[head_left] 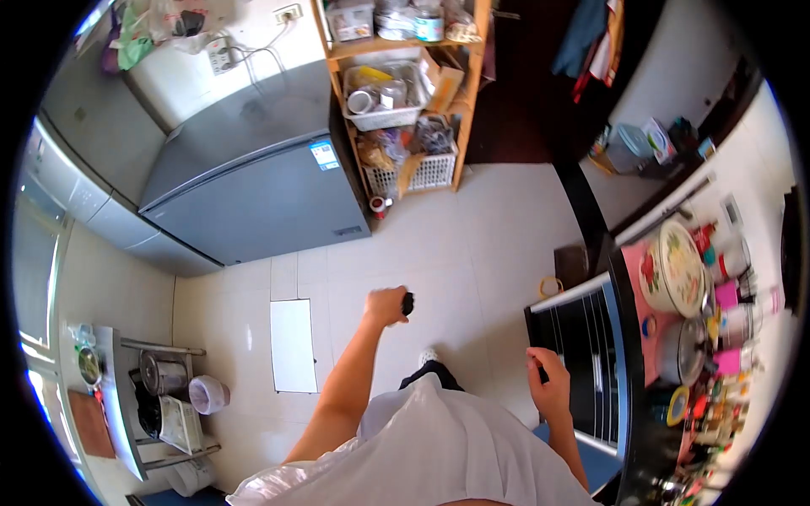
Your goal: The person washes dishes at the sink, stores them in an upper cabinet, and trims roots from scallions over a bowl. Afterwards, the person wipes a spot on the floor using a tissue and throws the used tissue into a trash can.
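Note:
My left hand [386, 305] is stretched forward over the tiled floor, its fingers wrapped round a small black object [408, 303]. Only the end of that object sticks out of the fist, so its kind does not show. Lower on the right, my right hand [550, 386] is closed, with the fingers curled in. A dark bit shows between its fingers, too small to name. That hand is nearest to the black cabinet front with a pulled-out wire rack [582, 358], with a gap between them.
A grey chest freezer [261, 202] stands ahead on the left, beside a wooden shelf [467, 126] with baskets. On the right, a counter carries a floral pot [671, 270] and a lidded pot [682, 352]. At left are a metal table [118, 396] and a bin [208, 395].

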